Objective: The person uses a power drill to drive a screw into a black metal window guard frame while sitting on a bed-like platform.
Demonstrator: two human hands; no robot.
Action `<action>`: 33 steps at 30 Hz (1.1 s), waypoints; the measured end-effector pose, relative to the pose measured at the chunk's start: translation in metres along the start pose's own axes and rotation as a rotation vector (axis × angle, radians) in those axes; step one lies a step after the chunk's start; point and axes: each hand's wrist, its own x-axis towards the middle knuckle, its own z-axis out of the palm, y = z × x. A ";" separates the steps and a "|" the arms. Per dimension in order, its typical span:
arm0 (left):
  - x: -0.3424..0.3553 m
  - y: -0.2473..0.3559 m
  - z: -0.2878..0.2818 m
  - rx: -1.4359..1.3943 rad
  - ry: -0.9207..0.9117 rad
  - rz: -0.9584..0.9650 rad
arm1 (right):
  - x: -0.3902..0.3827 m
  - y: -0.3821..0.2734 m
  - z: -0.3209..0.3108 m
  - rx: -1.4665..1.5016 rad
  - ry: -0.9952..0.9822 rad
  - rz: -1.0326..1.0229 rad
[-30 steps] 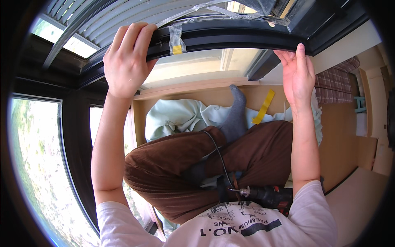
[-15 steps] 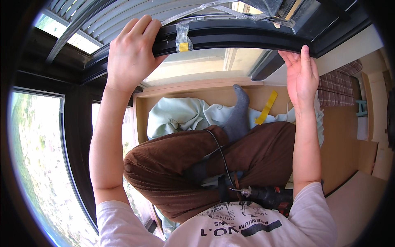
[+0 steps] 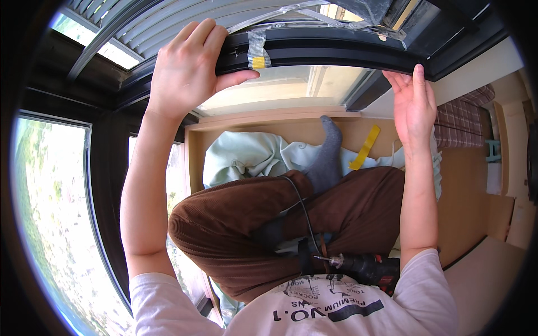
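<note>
A black window frame bar (image 3: 325, 47) runs across the top of the view, wrapped near its left end by clear tape with a yellow patch (image 3: 258, 61). My left hand (image 3: 188, 70) is closed over the bar left of the tape, its thumb stretched along the lower edge and its fingertips hidden behind. At the bar's right end, my right hand (image 3: 413, 109) holds the lower edge. Its thumb rests in front, and the other fingertips pass out of sight behind. Just above the bar lies a metal hinge arm (image 3: 291, 9).
A black and red power drill (image 3: 367, 269) lies against my lap, near a dark cord (image 3: 305, 213). Pale green cloth (image 3: 241, 154) and a yellow strip (image 3: 365, 148) lie beyond my crossed legs. Window glass (image 3: 56, 207) is at left, a plaid cloth (image 3: 462, 117) at right.
My left hand has shifted slightly right, and its thumb now stretches farther along the bar's lower edge. My right hand keeps its place on the bar. The whole view has shifted a little.
</note>
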 end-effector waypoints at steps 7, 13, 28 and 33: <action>0.000 0.003 0.001 -0.010 0.015 -0.023 | 0.000 -0.001 -0.001 0.000 -0.019 0.008; -0.002 0.002 0.003 0.009 0.035 -0.015 | 0.000 0.000 -0.002 0.023 -0.031 0.013; -0.003 0.001 0.001 0.007 0.054 -0.036 | -0.007 -0.002 -0.013 -0.062 -0.167 0.123; -0.002 0.007 0.004 0.031 0.047 -0.063 | -0.041 -0.013 0.002 -0.403 -0.404 0.038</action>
